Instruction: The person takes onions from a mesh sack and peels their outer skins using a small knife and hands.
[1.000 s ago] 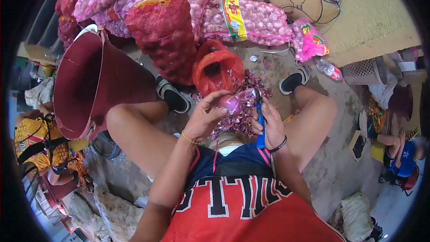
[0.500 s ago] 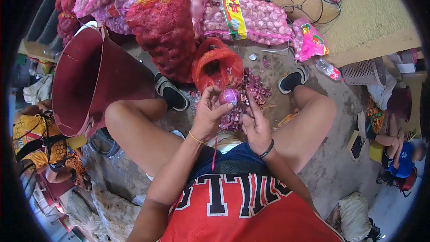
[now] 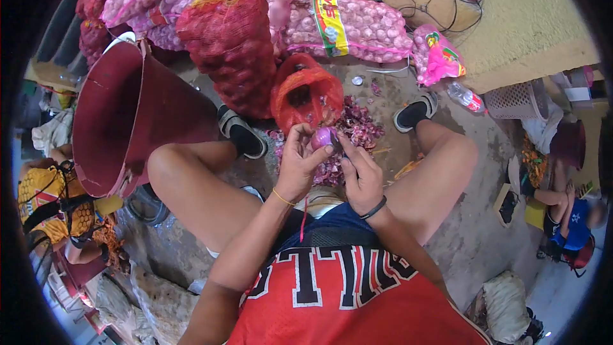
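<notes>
A purple-red onion is gripped between the thumb and fingers of my left hand. My right hand is closed round a small dark blade, whose edge lies against the onion's right side; its handle is hidden in my fingers. Just beyond my hands an open red mesh bag stands on the floor. Loose purple onion skins are heaped beside it and below my hands.
A large maroon bucket stands at left. Full red and pink mesh sacks line the back. A plastic bottle and a crate lie at right. Other people sit at the far left and far right.
My right hand has moved in towards the onion, and the blade now meets its side. My left hand still holds the onion in nearly the same place.
</notes>
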`<move>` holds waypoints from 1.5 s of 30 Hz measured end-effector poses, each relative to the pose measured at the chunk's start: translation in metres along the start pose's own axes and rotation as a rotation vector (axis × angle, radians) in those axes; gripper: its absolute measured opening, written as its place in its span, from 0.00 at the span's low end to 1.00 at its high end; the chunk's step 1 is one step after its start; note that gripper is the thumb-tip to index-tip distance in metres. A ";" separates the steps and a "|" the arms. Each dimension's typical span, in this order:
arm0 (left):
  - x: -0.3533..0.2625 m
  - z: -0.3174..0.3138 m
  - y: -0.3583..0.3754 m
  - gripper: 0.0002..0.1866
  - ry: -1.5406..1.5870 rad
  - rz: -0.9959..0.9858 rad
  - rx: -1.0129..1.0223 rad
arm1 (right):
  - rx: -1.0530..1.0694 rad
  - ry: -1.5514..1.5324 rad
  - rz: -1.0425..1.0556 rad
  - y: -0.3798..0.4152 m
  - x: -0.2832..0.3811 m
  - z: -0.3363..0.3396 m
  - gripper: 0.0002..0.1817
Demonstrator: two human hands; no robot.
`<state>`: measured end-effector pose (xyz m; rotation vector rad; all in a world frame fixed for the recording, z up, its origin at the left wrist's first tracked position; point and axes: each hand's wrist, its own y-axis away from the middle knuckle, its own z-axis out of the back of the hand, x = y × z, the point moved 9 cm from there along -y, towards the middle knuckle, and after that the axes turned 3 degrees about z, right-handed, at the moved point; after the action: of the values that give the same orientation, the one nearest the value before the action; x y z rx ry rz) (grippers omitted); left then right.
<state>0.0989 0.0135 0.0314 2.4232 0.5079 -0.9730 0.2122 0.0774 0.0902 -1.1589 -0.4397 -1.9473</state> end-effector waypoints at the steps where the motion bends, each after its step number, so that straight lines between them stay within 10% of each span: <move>1: 0.001 0.001 -0.001 0.24 -0.008 -0.011 0.008 | -0.061 -0.007 0.071 -0.001 0.003 0.004 0.24; 7: -0.005 -0.010 0.009 0.29 0.093 0.081 0.105 | -0.123 -0.847 -0.218 0.009 -0.038 -0.002 0.23; 13: 0.003 -0.005 0.005 0.30 0.200 0.170 0.111 | 0.131 -0.899 -0.095 0.011 -0.013 -0.011 0.25; 18: -0.004 -0.005 0.006 0.30 0.134 0.167 0.094 | -0.094 -0.950 -0.305 0.008 -0.053 0.007 0.25; 25: 0.007 -0.002 0.009 0.31 0.154 0.287 0.141 | -0.263 -0.969 -0.443 0.012 -0.077 0.013 0.28; 35: 0.000 -0.007 0.000 0.32 0.229 0.146 0.106 | 0.074 -0.549 -0.246 0.016 -0.029 -0.016 0.31; 45: 0.008 -0.009 0.005 0.29 0.231 0.149 0.065 | -0.032 -0.131 0.129 0.000 0.005 -0.007 0.28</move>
<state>0.1118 0.0155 0.0334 2.6054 0.3716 -0.6607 0.2066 0.0702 0.0909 -1.3084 -0.3939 -1.7801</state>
